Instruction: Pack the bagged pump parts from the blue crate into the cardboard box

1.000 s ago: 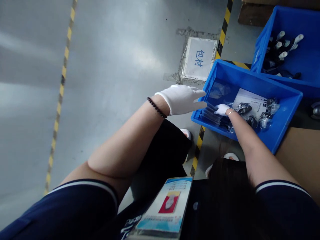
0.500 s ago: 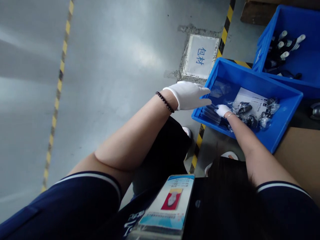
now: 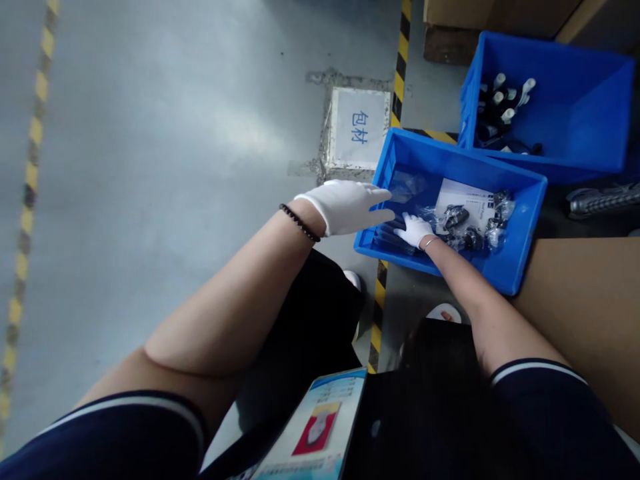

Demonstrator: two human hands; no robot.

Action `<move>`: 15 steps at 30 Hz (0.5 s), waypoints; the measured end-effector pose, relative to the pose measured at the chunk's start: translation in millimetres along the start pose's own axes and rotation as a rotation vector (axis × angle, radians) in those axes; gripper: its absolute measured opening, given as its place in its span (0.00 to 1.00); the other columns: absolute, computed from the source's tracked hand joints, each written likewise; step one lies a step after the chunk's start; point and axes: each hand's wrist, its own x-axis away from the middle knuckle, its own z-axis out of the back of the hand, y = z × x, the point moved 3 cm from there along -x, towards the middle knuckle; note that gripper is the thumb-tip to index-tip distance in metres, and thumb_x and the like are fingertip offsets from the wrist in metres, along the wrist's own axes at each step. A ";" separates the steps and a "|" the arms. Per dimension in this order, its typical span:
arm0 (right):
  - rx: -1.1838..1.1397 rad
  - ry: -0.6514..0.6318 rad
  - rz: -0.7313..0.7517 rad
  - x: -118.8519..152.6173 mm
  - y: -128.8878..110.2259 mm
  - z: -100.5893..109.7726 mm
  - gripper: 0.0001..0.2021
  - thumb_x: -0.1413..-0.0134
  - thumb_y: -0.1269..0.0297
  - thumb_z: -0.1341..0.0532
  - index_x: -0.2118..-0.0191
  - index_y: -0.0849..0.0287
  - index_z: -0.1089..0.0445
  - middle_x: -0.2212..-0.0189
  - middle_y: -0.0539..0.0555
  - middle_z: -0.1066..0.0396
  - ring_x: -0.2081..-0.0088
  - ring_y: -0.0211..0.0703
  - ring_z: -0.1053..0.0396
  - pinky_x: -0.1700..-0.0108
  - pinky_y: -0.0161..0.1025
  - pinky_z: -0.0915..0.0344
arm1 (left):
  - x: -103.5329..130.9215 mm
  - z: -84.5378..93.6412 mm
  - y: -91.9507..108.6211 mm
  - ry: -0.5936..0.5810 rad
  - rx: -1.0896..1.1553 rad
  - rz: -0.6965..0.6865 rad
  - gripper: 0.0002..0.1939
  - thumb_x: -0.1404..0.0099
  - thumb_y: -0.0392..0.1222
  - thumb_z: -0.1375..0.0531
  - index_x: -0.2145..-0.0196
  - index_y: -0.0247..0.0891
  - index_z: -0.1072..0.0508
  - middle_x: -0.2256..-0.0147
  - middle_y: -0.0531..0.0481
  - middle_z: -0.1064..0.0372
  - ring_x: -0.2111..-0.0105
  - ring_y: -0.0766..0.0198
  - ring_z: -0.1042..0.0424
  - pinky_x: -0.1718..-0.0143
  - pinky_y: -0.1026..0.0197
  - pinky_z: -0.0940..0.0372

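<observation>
Blue bin (image 3: 505,270) holds bagged parts (image 3: 470,230); right hand (image 3: 414,229) inside.

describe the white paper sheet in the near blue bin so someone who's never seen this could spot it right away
Find the nearer blue bin of the two on the floor, the one both gloved hands reach into. On its bottom, toward the far wall, lies the white printed sheet, just beyond the right hand. It is the only flat white paper there; its neighbours are dark parts in clear bags.
</observation>
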 end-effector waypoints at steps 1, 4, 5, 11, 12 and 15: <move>0.028 0.082 0.007 0.5 4.0 10.8 0.35 0.35 0.43 0.49 0.31 0.61 0.47 0.40 0.68 0.35 0.42 0.61 0.36 0.43 0.52 0.37 | -1.5 0.5 -0.4 0.009 0.005 -0.004 0.31 0.26 0.58 0.56 0.35 0.38 0.36 0.40 0.39 0.32 0.47 0.43 0.29 0.46 0.42 0.34; 0.150 0.311 0.005 3.3 26.2 42.0 0.30 0.34 0.47 0.50 0.33 0.57 0.42 0.38 0.66 0.38 0.39 0.61 0.42 0.40 0.56 0.41 | -8.7 0.3 -1.7 -0.002 0.009 -0.006 0.32 0.26 0.60 0.56 0.35 0.40 0.36 0.38 0.41 0.34 0.44 0.42 0.30 0.45 0.43 0.35; 0.193 0.340 -0.023 4.7 37.8 49.2 0.30 0.35 0.47 0.47 0.34 0.55 0.41 0.35 0.65 0.41 0.36 0.62 0.45 0.38 0.59 0.45 | -11.6 -0.4 -2.2 -0.020 0.005 -0.001 0.32 0.27 0.61 0.55 0.34 0.41 0.37 0.38 0.42 0.35 0.43 0.42 0.31 0.44 0.44 0.35; 0.233 -0.007 -0.292 21.5 111.7 44.5 0.35 0.47 0.48 0.35 0.36 0.57 0.37 0.36 0.69 0.42 0.35 0.66 0.44 0.39 0.63 0.41 | -20.8 -2.4 -7.6 -0.066 -0.015 0.014 0.33 0.28 0.62 0.56 0.33 0.43 0.38 0.37 0.43 0.36 0.43 0.44 0.31 0.44 0.48 0.36; 0.219 -0.073 -0.300 25.8 119.0 39.9 0.35 0.49 0.49 0.34 0.38 0.59 0.35 0.38 0.70 0.38 0.38 0.65 0.40 0.41 0.61 0.38 | -20.7 -1.8 -8.0 -0.060 -0.014 0.016 0.33 0.28 0.62 0.56 0.34 0.44 0.38 0.37 0.43 0.36 0.43 0.44 0.31 0.44 0.48 0.36; 0.198 -0.195 -0.324 39.7 136.0 30.9 0.32 0.58 0.46 0.29 0.49 0.61 0.25 0.51 0.70 0.28 0.48 0.64 0.29 0.46 0.62 0.33 | -20.7 0.0 -4.9 -0.048 -0.001 0.008 0.33 0.28 0.62 0.56 0.34 0.45 0.38 0.36 0.45 0.38 0.43 0.43 0.31 0.46 0.47 0.34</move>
